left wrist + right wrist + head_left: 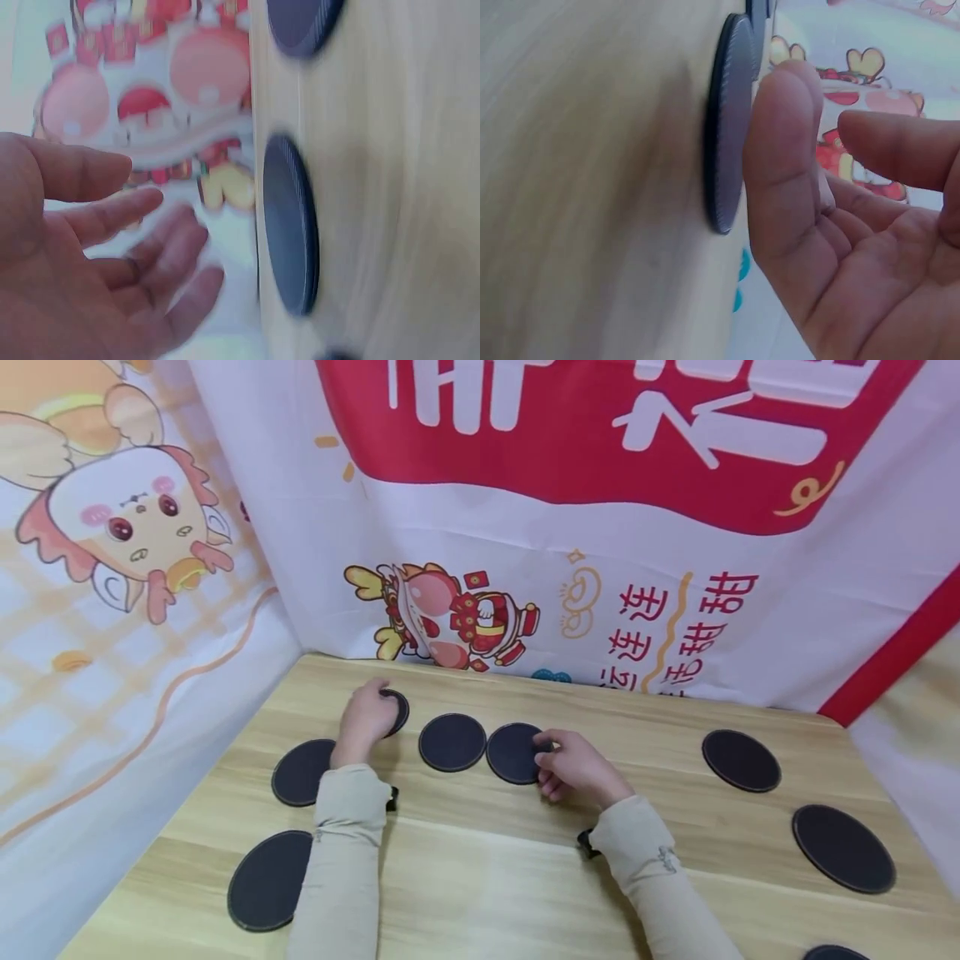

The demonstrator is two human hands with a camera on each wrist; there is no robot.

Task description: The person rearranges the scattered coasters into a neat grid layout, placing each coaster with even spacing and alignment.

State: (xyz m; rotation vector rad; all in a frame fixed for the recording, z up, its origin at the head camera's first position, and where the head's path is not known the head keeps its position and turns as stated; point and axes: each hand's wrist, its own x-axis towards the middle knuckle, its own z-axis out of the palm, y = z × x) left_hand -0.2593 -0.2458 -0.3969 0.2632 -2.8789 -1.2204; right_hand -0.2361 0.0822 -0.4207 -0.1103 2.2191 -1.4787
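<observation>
My left hand [367, 718] hovers at the far left part of the table, its loosely bent fingers apart from a round black coaster [400, 713]. That same coaster [289, 225] lies flat beyond the fingertips in the left wrist view, and nothing is in the palm. My right hand [576, 766] is at the right edge of another black coaster [516, 753], covering a bit of its rim. In the right wrist view its fingers are slightly bent, the index finger close to the coaster [731, 127], with nothing between finger and thumb. A third coaster [452, 742] lies between the hands.
Two more coasters [300, 772] [270, 881] lie along the left side, partly behind the left sleeve. Others [741, 761] [843, 848] curve down the right side of the wooden table [480, 877]. A printed cloth [465, 527] hangs behind the far edge.
</observation>
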